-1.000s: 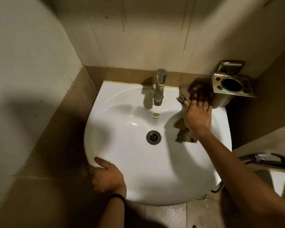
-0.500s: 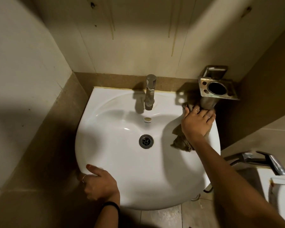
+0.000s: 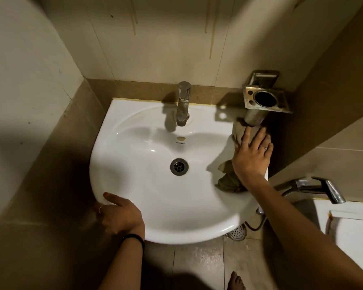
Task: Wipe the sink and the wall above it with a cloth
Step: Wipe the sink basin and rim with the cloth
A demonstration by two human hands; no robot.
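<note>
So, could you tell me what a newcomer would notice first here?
The white sink fills the middle, with a metal tap at its back edge. The right hand presses a brown cloth flat on the sink's right rim, below a metal holder on the wall; the left hand grips the front-left rim.

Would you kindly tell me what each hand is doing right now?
Left hand: grips the white ceramic sink rim.
Right hand: open, fingers flat, pressing the crumpled brown cloth on the sink.

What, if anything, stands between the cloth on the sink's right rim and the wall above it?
The wall-mounted metal holder overhangs the rim's back right corner, its cup directly beyond the cloth pressed under the right hand. Wiping straight up there would meet it; left of it, towards the faucet, nothing blocks the wall.
</note>
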